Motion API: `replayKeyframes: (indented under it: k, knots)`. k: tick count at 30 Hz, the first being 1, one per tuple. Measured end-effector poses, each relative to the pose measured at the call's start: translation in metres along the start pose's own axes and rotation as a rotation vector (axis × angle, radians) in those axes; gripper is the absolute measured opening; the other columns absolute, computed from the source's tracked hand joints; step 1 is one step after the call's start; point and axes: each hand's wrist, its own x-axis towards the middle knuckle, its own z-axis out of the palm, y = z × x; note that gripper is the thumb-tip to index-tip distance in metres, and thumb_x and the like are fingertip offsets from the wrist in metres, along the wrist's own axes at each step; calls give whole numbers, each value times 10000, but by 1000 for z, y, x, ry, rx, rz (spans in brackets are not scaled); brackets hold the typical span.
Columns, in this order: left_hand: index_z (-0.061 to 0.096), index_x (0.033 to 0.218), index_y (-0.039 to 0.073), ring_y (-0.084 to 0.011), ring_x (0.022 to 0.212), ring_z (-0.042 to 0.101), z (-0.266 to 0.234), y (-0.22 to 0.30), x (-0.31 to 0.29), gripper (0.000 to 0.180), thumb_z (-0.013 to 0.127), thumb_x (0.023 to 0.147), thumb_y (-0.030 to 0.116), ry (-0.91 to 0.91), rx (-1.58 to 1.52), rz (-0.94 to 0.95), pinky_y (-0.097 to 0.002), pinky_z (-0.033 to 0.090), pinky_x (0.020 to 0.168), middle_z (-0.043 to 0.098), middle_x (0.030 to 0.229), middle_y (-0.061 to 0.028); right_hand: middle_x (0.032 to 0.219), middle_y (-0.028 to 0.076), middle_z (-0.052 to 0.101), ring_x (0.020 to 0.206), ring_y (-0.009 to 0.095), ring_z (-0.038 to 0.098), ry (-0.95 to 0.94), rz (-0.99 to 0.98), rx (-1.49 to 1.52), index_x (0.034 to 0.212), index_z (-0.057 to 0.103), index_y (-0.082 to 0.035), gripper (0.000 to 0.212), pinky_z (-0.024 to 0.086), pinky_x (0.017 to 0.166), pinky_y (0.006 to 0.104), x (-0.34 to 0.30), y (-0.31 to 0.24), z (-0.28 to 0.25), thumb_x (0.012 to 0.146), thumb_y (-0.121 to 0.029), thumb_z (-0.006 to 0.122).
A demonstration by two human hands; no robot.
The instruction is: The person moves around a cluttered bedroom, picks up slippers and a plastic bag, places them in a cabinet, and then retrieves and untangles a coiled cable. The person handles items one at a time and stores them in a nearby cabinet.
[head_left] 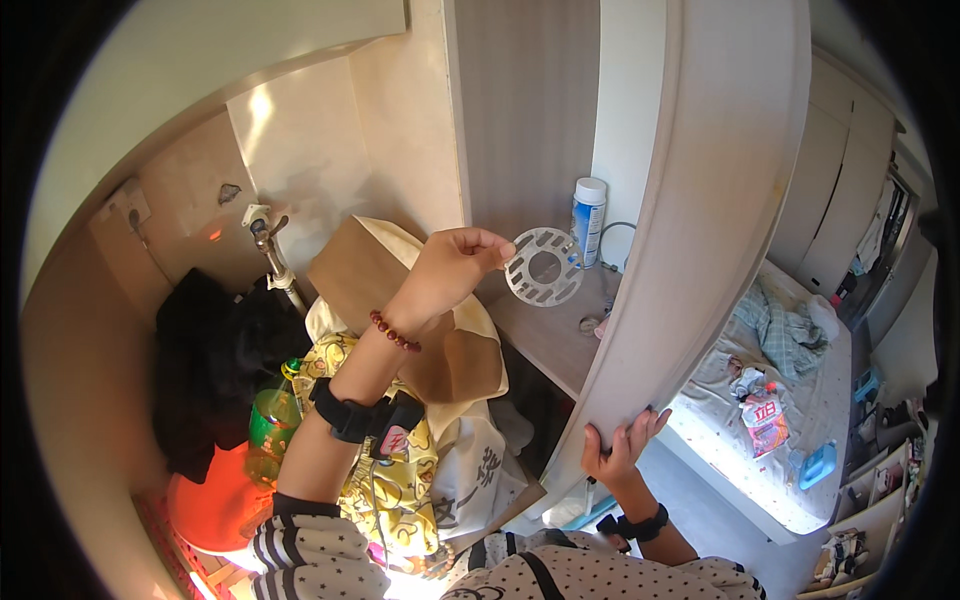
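Note:
Pinched at its rim in my left hand (450,265) is a flat, round metal disc (524,266) with slots around a large central hole. The fingers are closed on it, and it is held up in front of a wooden shelf compartment. Behind the disc, a spray can (587,225) with a white cap and blue label stands on the shelf (540,335). Lower down, my right hand (620,455) rests against the edge of a pale wooden panel (690,230), its fingers spread. That hand holds nothing that I can see.
To the left are a brown paper bag (350,265), yellow patterned cloth (390,500), a green bottle (272,430), an orange basin (215,505), black cloth (215,350) and a wall pipe with a valve (275,255). Beyond the panel lies a bed (690,430) with a plastic packet (765,420).

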Motion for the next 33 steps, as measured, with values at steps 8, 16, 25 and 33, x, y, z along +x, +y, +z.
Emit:
replayKeyframes:
  k: [8,16,25,33]
  knots:
    - [672,938,1,-53,789,553,-10,-2,-5,146,623,866,118,-33,24,4,-221,445,715,656,851,-1,1405,214,321,1356,392,215,26,7,22,1193,497,-95,432,70,1043,686,-3,1,3,800,-165,663]
    - [663,814,-1,-85,662,573,-9,9,-5,91,598,844,56,313,675,340,-262,468,613,641,692,-74,1387,202,348,1295,398,307,-25,45,9,1139,525,-114,364,87,1045,671,-6,-3,0,805,-182,653]
    - [684,903,18,-72,704,564,-103,208,3,173,621,859,172,723,279,929,-232,449,642,658,768,-32,1384,193,359,1310,371,291,-21,37,-5,1093,564,-128,294,107,1047,656,-14,-3,4,818,-197,642]
    - [714,854,96,-213,685,653,-73,311,38,202,631,820,276,1074,558,1039,-325,499,622,689,772,-64,1343,189,394,1270,368,332,-9,43,-20,1046,595,-109,264,112,1046,656,-13,-2,8,805,-203,647]
